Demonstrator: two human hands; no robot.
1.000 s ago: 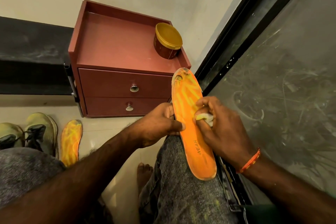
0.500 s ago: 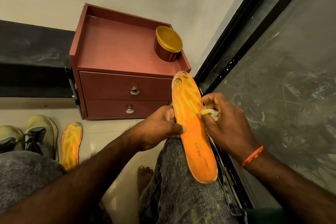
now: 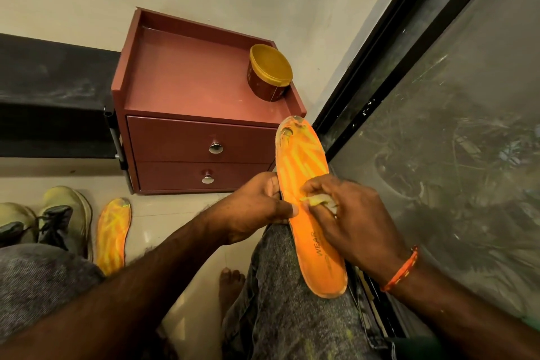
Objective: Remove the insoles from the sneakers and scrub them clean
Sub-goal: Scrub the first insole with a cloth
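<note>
An orange insole lies lengthwise on my right knee, toe end pointing away. My left hand grips its left edge, thumb on top near the middle. My right hand pinches a small pale wad of cloth and presses it on the insole's middle. A second orange insole lies on the floor at the left, beside two yellowish sneakers.
A red-brown two-drawer cabinet stands against the wall ahead, with a brown tub with a yellow lid on its top right corner. A dark-framed glass panel runs along my right. My bare foot rests on the tiled floor.
My right hand with the cloth has slid back along the insole toward the left edge, after moving up it half a second ago. The left hand keeps its grip.
</note>
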